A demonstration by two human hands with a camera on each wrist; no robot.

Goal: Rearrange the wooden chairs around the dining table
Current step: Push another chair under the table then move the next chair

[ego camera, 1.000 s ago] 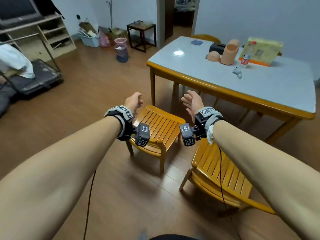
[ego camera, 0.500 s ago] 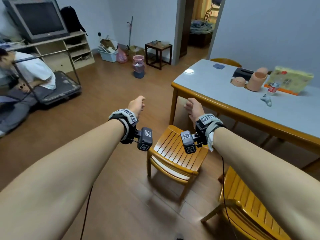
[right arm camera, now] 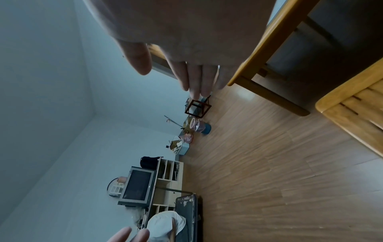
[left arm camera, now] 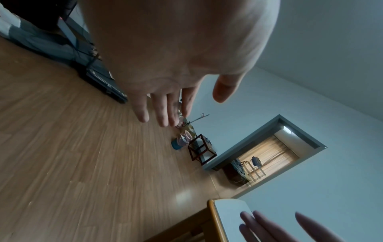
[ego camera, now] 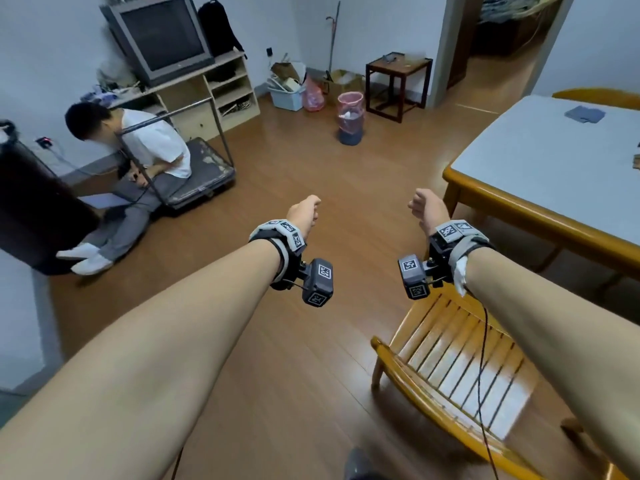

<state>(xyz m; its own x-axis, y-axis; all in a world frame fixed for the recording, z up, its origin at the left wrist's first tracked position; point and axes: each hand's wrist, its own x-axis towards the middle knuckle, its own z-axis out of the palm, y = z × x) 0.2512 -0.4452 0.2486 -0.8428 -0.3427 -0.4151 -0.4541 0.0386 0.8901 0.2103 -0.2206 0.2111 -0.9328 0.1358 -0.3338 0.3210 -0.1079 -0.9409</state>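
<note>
A wooden chair with a slatted seat point(ego camera: 460, 358) stands at the lower right, under my right forearm; its corner point(right arm camera: 352, 111) shows in the right wrist view. The dining table point(ego camera: 512, 206), with a pale top and wooden rim, fills the right edge, and its corner point(left arm camera: 211, 211) shows in the left wrist view. A second chair's back point(ego camera: 595, 94) peeks over the far side. My left hand point(ego camera: 304, 213) and right hand point(ego camera: 424, 206) hover over bare floor with fingers relaxed. Both the left hand point(left arm camera: 165, 104) and right hand point(right arm camera: 192, 75) hold nothing.
A person point(ego camera: 149, 147) sits on a low cart at the left, beside a shelf unit with a TV point(ego camera: 162, 32). A pink-lined bin point(ego camera: 350, 116), a dark side table point(ego camera: 398, 81) and clutter line the far wall. Open wooden floor lies ahead.
The view has swung left. The chair and table have slid to the right of the picture, and both hands, empty throughout, now hang over bare floor instead of the chair seat.
</note>
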